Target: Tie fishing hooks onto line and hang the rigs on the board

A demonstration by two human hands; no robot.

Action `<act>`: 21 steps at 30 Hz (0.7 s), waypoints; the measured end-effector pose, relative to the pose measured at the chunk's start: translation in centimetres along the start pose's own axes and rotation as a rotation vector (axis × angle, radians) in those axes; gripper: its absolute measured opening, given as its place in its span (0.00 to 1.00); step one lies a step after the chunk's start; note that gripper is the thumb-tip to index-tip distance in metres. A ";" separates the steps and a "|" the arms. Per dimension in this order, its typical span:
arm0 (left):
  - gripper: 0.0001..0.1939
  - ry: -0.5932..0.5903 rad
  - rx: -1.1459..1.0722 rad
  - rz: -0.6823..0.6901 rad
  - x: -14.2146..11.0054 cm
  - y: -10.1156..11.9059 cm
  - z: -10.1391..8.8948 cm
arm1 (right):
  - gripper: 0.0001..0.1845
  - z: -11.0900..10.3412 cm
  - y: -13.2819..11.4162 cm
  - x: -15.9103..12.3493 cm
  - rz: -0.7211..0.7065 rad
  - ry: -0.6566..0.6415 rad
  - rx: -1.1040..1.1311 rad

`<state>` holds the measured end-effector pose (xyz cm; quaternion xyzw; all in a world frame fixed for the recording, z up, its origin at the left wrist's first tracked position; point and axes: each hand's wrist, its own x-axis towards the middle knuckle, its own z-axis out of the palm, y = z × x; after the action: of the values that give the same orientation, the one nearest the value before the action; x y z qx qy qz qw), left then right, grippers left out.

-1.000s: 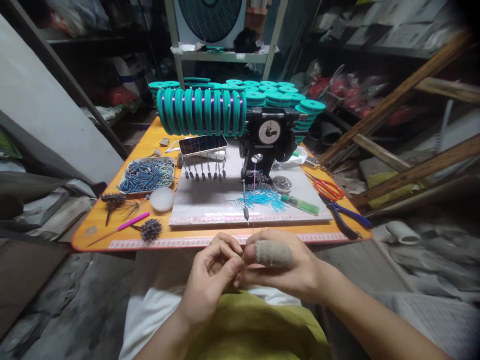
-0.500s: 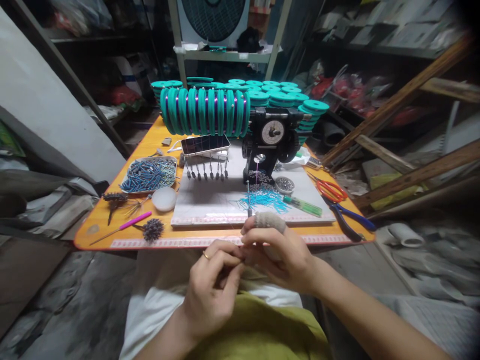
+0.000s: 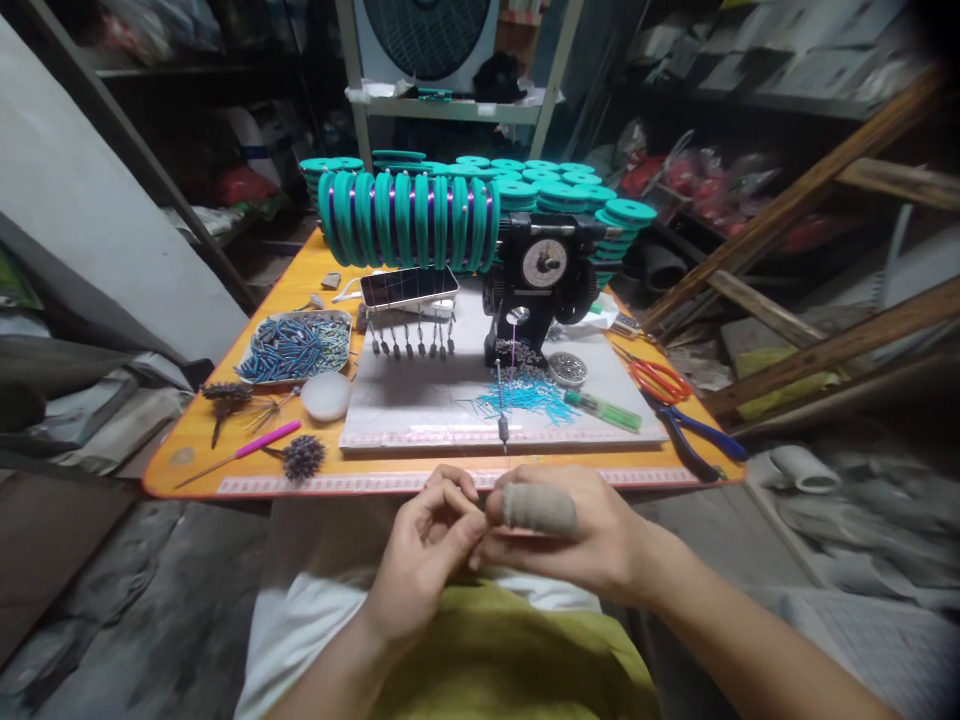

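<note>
My left hand (image 3: 439,545) and my right hand (image 3: 562,525) meet just in front of the table's near edge, fingertips pinched together. What lies between them is too small to make out. A grey cloth sleeve (image 3: 540,508) wraps one finger of my right hand. Just beyond the fingertips hangs a small dark weight (image 3: 503,430) on a thin line, which seems to run down toward my hands. Behind it stands a black winding machine (image 3: 544,265) with a dial, carrying a row of teal spools (image 3: 409,222) wound with purple line.
Several small weights (image 3: 409,348) hang in a row over a white board (image 3: 405,410). Cut turquoise pieces (image 3: 536,400) lie there beside a green-handled cutter (image 3: 604,410). Left are a tray of blue pieces (image 3: 292,345) and a pink-handled needle tool (image 3: 247,448); right, orange scissors (image 3: 660,380) and blue-handled pliers (image 3: 697,435).
My right hand has turned and dropped, bringing the sleeved finger lower and exposing the hanging weight. My left hand has shifted slightly, its fingers still pinched.
</note>
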<state>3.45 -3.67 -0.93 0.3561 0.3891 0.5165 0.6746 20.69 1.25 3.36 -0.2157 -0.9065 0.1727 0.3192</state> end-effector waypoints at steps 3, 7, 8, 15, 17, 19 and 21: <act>0.12 0.102 0.467 0.384 -0.2 -0.3 -0.4 | 0.10 0.1 -0.2 0.6 0.040 0.056 0.058; 0.08 0.169 1.112 1.017 -0.5 -0.2 -0.7 | 0.11 0.7 -0.3 2.1 0.029 0.250 -0.025; 0.10 0.149 1.208 1.117 -0.5 -0.2 -0.7 | 0.11 0.9 -0.3 2.4 0.031 0.270 -0.049; 0.07 0.103 0.843 0.742 -0.7 -0.4 -0.3 | 0.08 1.5 -0.1 1.1 -0.040 0.390 -0.100; 0.07 0.156 0.482 0.423 -0.9 -0.8 -0.1 | 0.08 1.6 -0.4 0.1 0.028 0.434 -0.081; 0.12 0.183 0.153 0.194 -1.1 -1.4 0.0 | 0.06 2.0 -0.9 -0.7 0.210 0.339 0.007; 0.14 0.204 -0.053 0.095 -1.2 -2.0 0.2 | 0.09 2.7 -1.3 -1.4 0.442 0.169 0.159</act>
<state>4.25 -5.23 -2.44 0.3017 0.4245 0.5916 0.6155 19.57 -1.04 1.27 -0.3967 -0.7909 0.2904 0.3644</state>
